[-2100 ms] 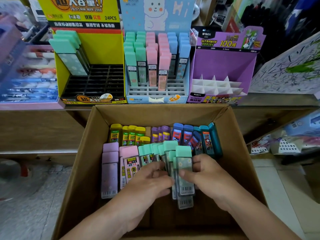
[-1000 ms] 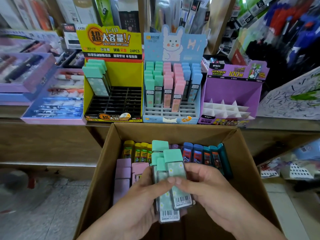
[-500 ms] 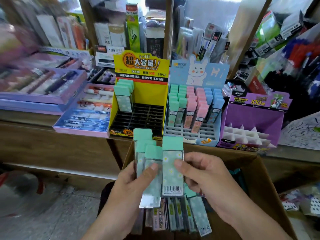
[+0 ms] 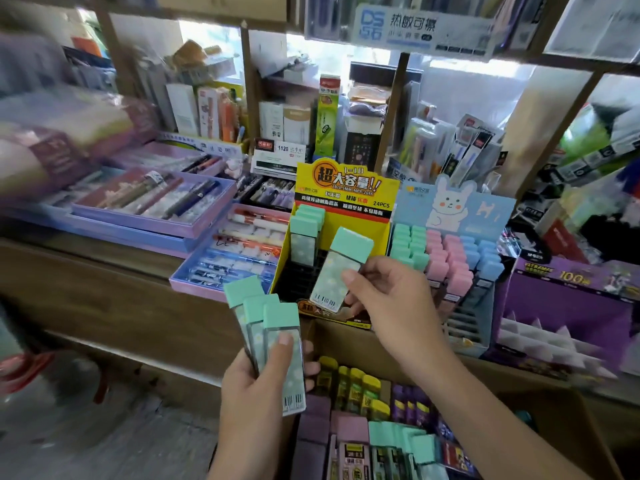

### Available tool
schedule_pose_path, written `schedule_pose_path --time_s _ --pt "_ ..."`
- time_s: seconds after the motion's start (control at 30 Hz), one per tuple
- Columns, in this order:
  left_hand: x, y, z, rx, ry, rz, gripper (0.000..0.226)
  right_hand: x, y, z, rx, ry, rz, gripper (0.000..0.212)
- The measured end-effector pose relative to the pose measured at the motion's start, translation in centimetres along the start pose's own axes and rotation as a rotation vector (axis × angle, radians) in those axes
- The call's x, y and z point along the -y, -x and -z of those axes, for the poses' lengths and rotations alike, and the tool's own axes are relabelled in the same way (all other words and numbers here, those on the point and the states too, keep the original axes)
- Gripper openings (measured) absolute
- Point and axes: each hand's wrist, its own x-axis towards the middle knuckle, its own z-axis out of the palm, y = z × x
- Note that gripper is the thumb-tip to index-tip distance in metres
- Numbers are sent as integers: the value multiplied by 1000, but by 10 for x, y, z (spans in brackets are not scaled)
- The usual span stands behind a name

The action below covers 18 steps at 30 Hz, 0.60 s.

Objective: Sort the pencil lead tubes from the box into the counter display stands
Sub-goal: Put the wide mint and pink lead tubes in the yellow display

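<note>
My left hand grips a fanned stack of three mint-capped lead tubes above the box's left edge. My right hand pinches a single mint-capped tube, tilted, in front of the yellow display stand. That stand has a few mint tubes at its back left and black slots beside them. The cardboard box below holds yellow, purple, pink, mint and dark tubes. To the right stand the blue bunny stand, with green, pink and blue tubes, and the purple stand.
Purple and blue trays of pens lie on the wooden counter to the left. Shelves crowded with stationery rise behind the stands. Grey floor shows at lower left.
Both hands lifted the mint tubes out of the box. My right hand has separated one tube and carried it up toward the yellow stand; my left hand keeps the rest. The camera tilted upward.
</note>
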Motion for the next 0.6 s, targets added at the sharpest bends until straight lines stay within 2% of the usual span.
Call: schedule_pose_path --time_s 0.27,0.6 --pt "9 -5 2 -34 6 19 15 -8 -54 -30 -77 117 118 3" --pt "9 -8 3 -38 59 11 16 -17 -70 -42 -8 225 145 8"
